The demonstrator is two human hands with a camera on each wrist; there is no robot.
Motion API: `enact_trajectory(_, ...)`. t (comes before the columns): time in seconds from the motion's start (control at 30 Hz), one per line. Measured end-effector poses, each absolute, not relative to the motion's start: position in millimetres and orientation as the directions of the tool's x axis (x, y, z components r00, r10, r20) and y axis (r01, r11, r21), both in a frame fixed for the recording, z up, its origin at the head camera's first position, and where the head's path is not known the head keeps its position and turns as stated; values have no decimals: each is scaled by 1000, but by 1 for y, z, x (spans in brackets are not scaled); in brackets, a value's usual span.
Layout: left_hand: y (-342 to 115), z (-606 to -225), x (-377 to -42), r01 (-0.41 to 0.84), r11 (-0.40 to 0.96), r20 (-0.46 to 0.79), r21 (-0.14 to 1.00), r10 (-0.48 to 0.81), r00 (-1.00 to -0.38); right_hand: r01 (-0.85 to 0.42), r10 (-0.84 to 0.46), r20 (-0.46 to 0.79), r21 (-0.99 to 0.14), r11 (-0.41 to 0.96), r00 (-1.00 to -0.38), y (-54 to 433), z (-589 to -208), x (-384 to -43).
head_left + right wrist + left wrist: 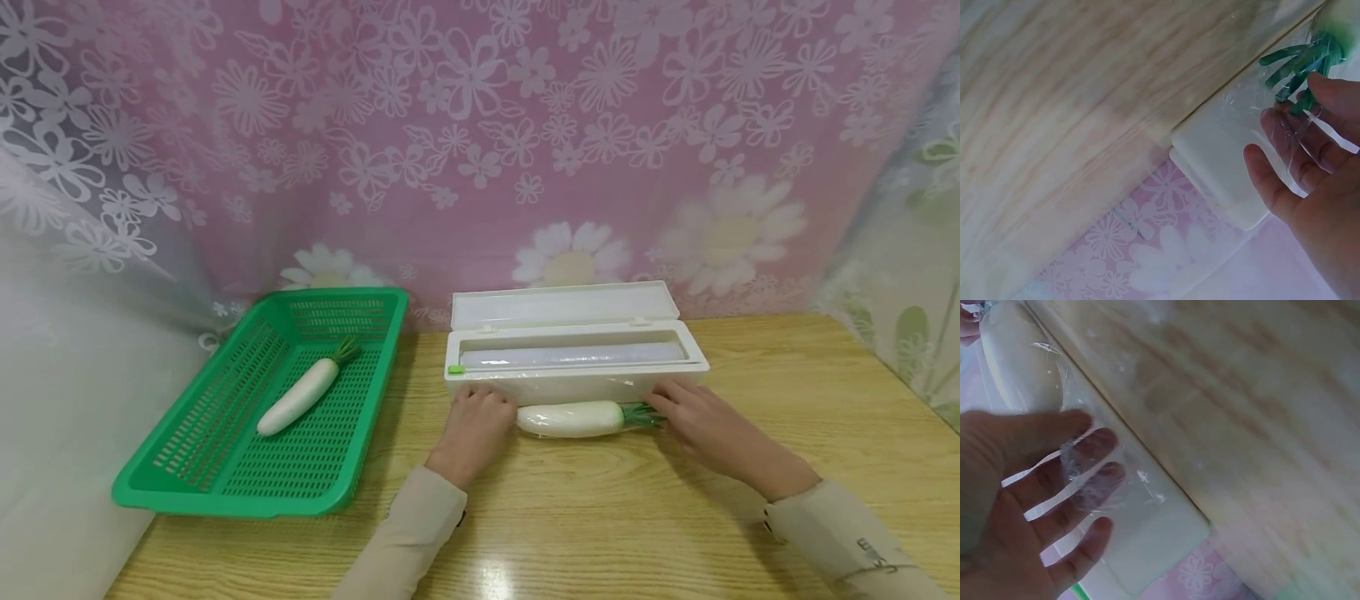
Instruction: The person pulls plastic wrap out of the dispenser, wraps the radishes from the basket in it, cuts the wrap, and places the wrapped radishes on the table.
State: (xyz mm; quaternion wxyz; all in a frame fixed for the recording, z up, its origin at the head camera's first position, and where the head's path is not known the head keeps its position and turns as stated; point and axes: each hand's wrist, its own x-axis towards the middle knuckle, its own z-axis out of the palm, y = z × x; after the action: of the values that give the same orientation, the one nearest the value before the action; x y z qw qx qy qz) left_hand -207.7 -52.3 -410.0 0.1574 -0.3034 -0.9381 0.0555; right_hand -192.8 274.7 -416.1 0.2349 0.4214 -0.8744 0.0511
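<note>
A white radish (572,419) with cut green stems lies under clear cling film (1079,456), along the front of a white cling film box (577,385). At the radish's root end, my left hand (482,425) pinches the film, which wrinkles over its fingertips in the left wrist view. My right hand (693,421) holds the film beside the green stems (1300,72), its thumb in front and its fingers behind the film. Inside the box, whose lid (566,307) stands raised, sits the film roll (570,356).
To the left stands a green plastic basket (225,505) with another white radish (300,397) lying in it. A small green slider (456,369) sits at the box's left front edge. Behind the wooden table (600,533) hangs a pink flowered curtain (480,150).
</note>
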Motion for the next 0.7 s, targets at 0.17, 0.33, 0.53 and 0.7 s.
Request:
enact_trajectory(0.17, -53, -412, -206, 547, 807, 235, -222, 588, -774, -759, -715, 441, 110, 642, -542, 274, -418, -194)
enact_trajectory(0.33, -53, -414, -207, 550, 807, 261, -214, 590, -765, -745, -717, 440, 144, 651, -541, 273, -419, -193)
enact_trajectory(0.53, -58, -411, -201, 575, 793, 315, -201, 608, -729, -727, -693, 456, 132, 673, -558, 272, -417, -188)
enact_trajectory(0.7, -68, -398, -194, 590, 796, 386, -139, 592, -707, -734, -676, 505, 116, 669, -537, 275, -411, -186)
